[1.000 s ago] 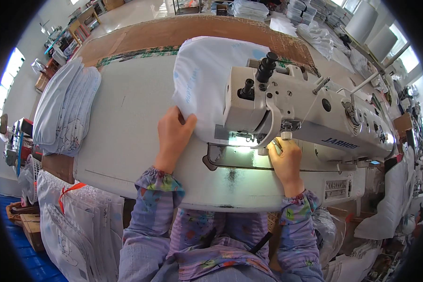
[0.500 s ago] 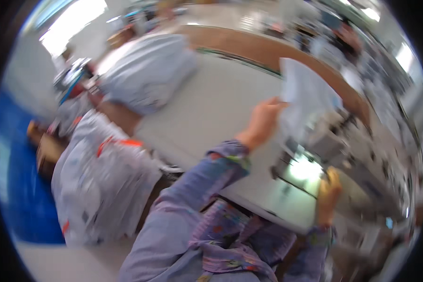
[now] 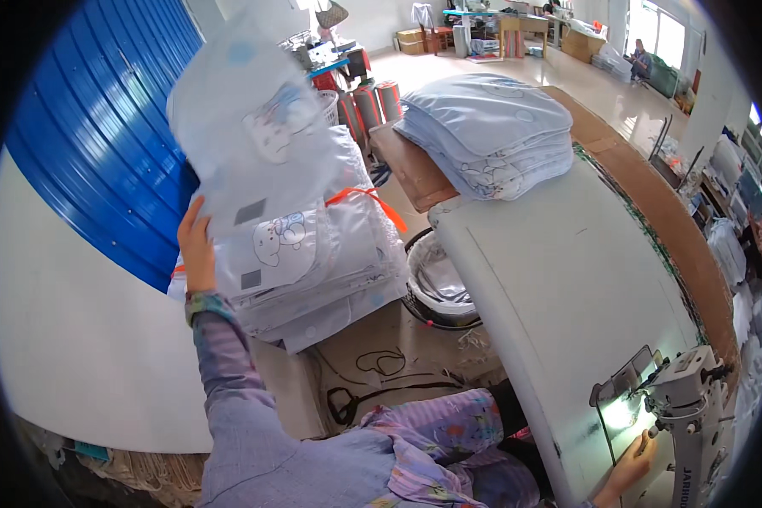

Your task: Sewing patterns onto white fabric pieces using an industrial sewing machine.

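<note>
My left hand (image 3: 196, 245) is raised out to my left and grips the edge of a pale blue printed fabric piece (image 3: 254, 127), which hangs in the air above a tied bundle of similar pieces (image 3: 330, 254). My right hand (image 3: 631, 464) rests on the white sewing table (image 3: 567, 288) at the lower right, just beside the lit needle area of the white sewing machine (image 3: 690, 398). Its fingers lie flat and hold nothing that I can see.
A stack of pale blue fabric pieces (image 3: 491, 135) lies at the far end of the table. A round bin with scraps (image 3: 440, 284) stands on the floor beside the table. Black cables (image 3: 381, 381) trail on the floor. A blue corrugated wall (image 3: 102, 144) is to my left.
My head has turned left, away from the machine. My left hand has lifted the fabric piece off the table and swung it out over the bundle on the left. My right hand stays by the needle.
</note>
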Available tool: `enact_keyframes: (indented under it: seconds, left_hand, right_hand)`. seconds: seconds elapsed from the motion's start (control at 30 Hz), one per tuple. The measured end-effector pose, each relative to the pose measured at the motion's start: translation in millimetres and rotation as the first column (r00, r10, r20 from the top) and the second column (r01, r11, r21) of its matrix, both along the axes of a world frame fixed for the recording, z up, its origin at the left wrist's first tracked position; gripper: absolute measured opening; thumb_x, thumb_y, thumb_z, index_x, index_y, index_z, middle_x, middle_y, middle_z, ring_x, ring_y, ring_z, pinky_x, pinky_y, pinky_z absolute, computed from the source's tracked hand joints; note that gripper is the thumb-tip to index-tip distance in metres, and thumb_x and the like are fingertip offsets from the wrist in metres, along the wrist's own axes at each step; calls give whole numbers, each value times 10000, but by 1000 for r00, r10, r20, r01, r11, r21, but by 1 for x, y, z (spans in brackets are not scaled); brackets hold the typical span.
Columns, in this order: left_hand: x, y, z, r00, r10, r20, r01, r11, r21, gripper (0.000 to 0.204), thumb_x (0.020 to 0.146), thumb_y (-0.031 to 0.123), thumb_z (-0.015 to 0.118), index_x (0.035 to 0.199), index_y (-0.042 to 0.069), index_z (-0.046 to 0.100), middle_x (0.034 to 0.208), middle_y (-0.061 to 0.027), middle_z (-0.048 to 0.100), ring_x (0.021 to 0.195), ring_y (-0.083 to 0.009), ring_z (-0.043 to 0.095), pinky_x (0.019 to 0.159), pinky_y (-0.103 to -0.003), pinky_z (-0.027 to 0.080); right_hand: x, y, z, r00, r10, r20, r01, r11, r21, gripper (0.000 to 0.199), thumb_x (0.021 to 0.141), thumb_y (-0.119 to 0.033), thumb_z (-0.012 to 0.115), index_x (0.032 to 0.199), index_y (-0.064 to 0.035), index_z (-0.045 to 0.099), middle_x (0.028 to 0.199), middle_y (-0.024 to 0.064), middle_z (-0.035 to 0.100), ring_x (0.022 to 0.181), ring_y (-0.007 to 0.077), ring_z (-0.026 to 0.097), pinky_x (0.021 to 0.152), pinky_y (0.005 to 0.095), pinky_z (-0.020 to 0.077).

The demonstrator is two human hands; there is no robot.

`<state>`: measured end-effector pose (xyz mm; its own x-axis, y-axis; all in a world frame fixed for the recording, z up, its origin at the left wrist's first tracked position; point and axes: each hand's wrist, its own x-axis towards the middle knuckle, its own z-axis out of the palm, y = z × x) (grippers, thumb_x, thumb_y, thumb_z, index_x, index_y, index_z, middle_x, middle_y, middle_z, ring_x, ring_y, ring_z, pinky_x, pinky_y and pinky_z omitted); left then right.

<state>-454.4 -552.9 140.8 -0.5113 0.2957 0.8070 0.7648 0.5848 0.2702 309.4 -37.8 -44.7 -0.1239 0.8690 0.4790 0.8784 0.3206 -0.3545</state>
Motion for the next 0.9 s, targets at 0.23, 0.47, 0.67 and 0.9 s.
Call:
enact_keyframes:
  seconds: [0.23, 0.47, 0.67, 0.9]
  left_hand:
    - [-16, -103, -101, 912, 183, 366, -146, 981, -127, 530, 864, -101, 522, 1371, -7, 647, 1268, -119, 683, 1112, -212, 674, 972, -303, 542]
    - [-35, -150, -110, 687, -95, 720, -349, 826, 442, 485, 871, -39, 598, 1352, -1, 658, 1331, -167, 657, 1173, -290, 647, 1001, -385, 517]
    - [24, -36, -95, 782, 620, -67, -610, 737, -290, 579, 825, 363, 812, 1342, 147, 668, 1508, -270, 461, 1452, -428, 364, 1160, -554, 323]
    - [82, 101, -99, 972, 236, -14, -174, 676, -716, 812, 890, 487, 745, 1588, 260, 398, 1620, -111, 372, 1525, -369, 289, 1195, -687, 202]
  right_hand:
    - [-6, -1, 9, 1000, 15, 5, -15, 999, -52, 176, 1025, -74, 579, 1098, 69, 650, 1095, 190, 715, 1034, 341, 685, 887, 425, 525]
    - [-20, -2, 2, 999, 34, -33, -38, 991, -127, 201, 1028, -83, 578, 1130, 71, 659, 1102, 177, 707, 1036, 322, 682, 895, 410, 525]
    - [-14, -9, 23, 1000, -2, 18, 4, 994, -109, 217, 1033, -87, 575, 1147, 69, 673, 1130, 174, 709, 1060, 317, 684, 906, 398, 530]
    - [-14, -9, 17, 999, -33, -22, 30, 991, -131, 226, 1036, -93, 571, 1164, 63, 674, 1142, 178, 713, 1068, 314, 684, 925, 401, 530]
